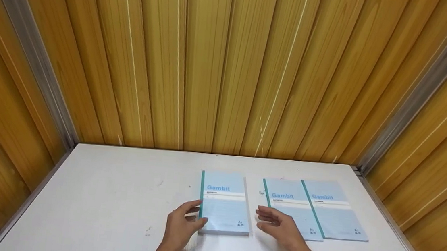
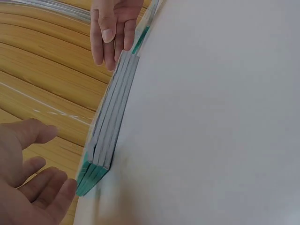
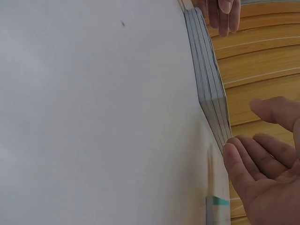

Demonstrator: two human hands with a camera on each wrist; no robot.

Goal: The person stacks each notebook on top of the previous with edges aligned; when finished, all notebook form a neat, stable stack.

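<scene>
A neat stack of several light-blue Gambit notebooks with green spines lies on the white table. My left hand is at the stack's spine side, its fingertips right by the green edge and the thumb over the near left corner. In the left wrist view, that hand's thumb stands apart from the loosely bent fingers. To the right of the stack my right hand is held with relaxed fingers and nothing in its grasp. It partly covers a single notebook. Another notebook lies right alongside that one.
The white table reaches back to a wood-patterned panel wall. Similar panels flank both sides, with grey metal posts at the corners. Small dark marks dot the tabletop.
</scene>
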